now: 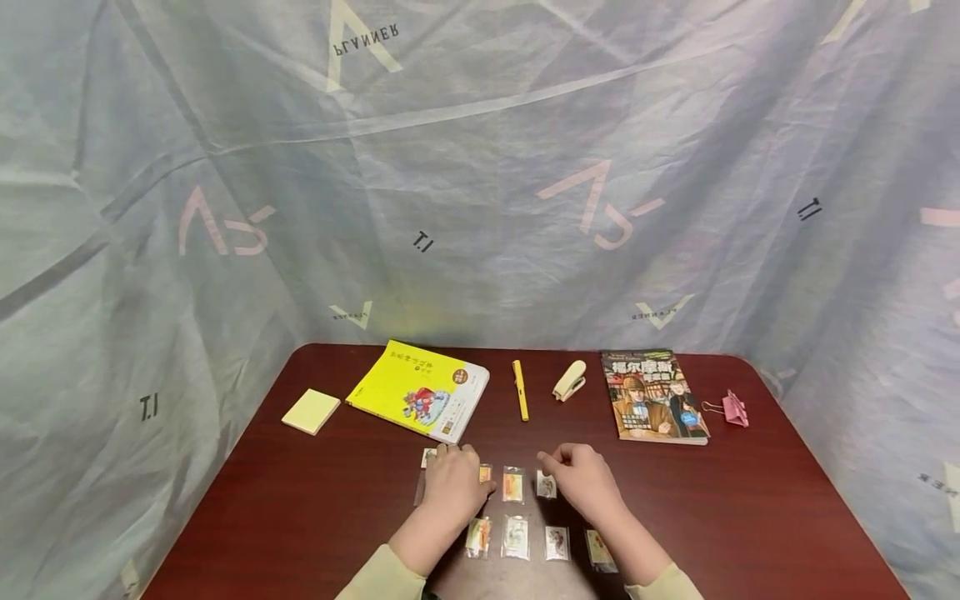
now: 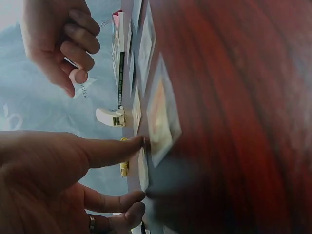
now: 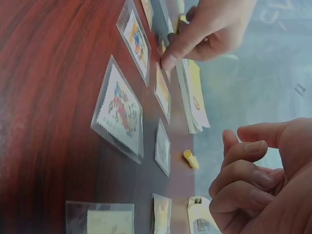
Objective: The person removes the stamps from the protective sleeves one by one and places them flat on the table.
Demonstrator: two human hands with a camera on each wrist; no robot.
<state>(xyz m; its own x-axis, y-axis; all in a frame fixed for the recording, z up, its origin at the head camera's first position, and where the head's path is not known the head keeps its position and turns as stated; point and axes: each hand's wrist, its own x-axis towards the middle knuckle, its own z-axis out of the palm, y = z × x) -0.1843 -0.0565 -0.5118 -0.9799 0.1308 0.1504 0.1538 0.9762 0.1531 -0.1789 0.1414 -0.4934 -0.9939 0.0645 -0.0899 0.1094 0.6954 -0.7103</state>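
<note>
Small stamps in clear plastic sleeves lie in two rows on the table. In the back row, my left hand (image 1: 452, 482) pinches one sleeved stamp (image 2: 143, 169) by its edges between thumb and fingers, low against the tabletop. Part of that stamp is hidden under the hand. My right hand (image 1: 588, 482) hovers over the right end of this row, near a sleeved stamp (image 1: 546, 485). Its fingers (image 3: 243, 178) are loosely curled and hold nothing. Between the hands lies an orange-toned sleeved stamp (image 1: 513, 484). Nearer to me are more sleeved stamps (image 1: 516, 537).
Along the back of the dark red table (image 1: 247, 508) lie yellow sticky notes (image 1: 311, 412), a yellow book (image 1: 416, 392), a yellow pen (image 1: 521, 390), a cream stapler (image 1: 570, 381), an illustrated book (image 1: 652, 400) and a pink binder clip (image 1: 735, 408). Grey printed fabric (image 1: 480, 192) hangs behind.
</note>
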